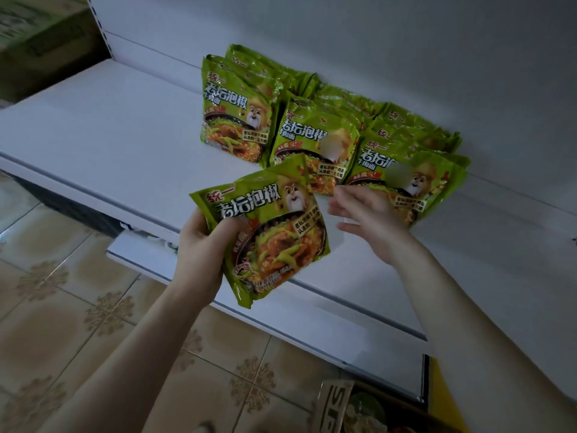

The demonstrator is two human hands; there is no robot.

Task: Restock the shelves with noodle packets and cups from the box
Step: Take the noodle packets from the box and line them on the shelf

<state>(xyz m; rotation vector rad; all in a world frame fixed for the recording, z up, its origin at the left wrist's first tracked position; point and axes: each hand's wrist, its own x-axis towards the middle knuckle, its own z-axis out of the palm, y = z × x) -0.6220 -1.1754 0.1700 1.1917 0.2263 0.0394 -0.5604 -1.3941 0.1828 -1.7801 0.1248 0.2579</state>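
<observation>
My left hand (199,245) grips a green noodle packet (268,232) by its left edge, held over the front of the white shelf (109,126). My right hand (365,217) hovers just right of that packet with fingers spread and relaxed, holding nothing, in front of the rightmost row. Three rows of the same green packets (312,132) stand leaning on the shelf, running back to the wall. The cardboard box (337,404) shows at the bottom edge, with a noodle cup (365,410) inside it.
The left half of the shelf is bare white surface. A lower white shelf (140,254) sticks out beneath. Patterned floor tiles (78,307) lie below left. Stacked cartons (37,35) sit at the top left beyond the shelf upright.
</observation>
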